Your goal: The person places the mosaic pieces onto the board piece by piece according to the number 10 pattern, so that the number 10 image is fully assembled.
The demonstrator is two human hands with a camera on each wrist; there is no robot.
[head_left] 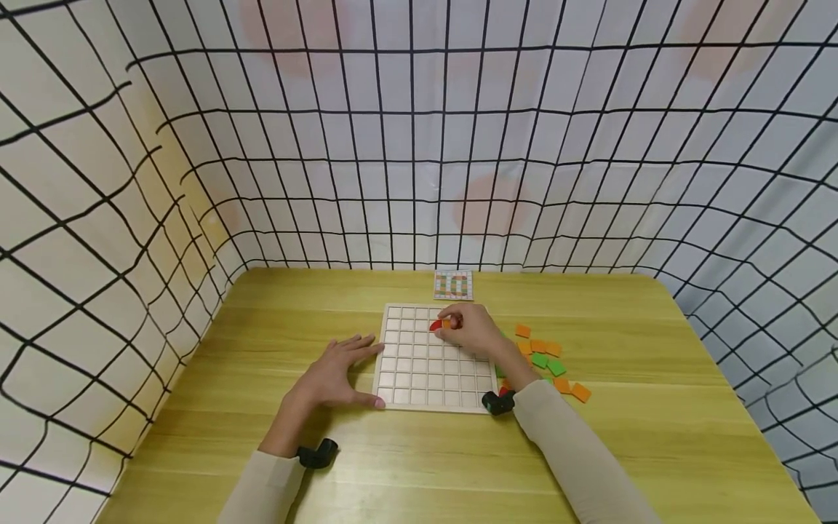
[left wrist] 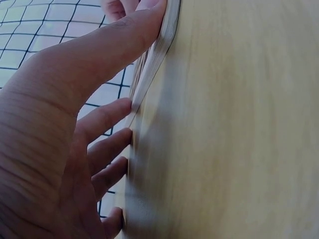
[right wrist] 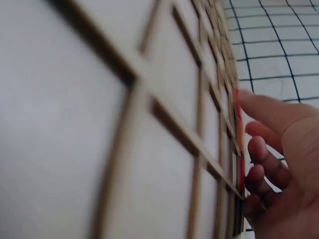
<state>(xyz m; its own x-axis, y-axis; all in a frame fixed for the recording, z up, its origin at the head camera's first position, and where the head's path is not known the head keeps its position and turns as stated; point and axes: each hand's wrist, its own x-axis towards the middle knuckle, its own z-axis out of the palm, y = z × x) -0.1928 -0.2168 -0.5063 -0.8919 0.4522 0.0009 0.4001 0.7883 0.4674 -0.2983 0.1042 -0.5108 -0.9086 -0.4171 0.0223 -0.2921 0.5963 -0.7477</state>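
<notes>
A pale wooden grid board lies on the table. My left hand is spread along its left side, the thumb touching the front left corner and the fingertips by the left edge; in the left wrist view these fingers look fairly straight. Over the board's upper right part, my right hand pinches a red tile between thumb and forefinger. An orange tile shows beside it, partly hidden by the fingers. In the right wrist view, the thumb touches red at the board's far side.
Several loose orange tiles and green tiles lie right of the board, some hidden under the right forearm. A small card with a coloured grid pattern lies behind the board. Black-gridded white curtains surround the wooden table.
</notes>
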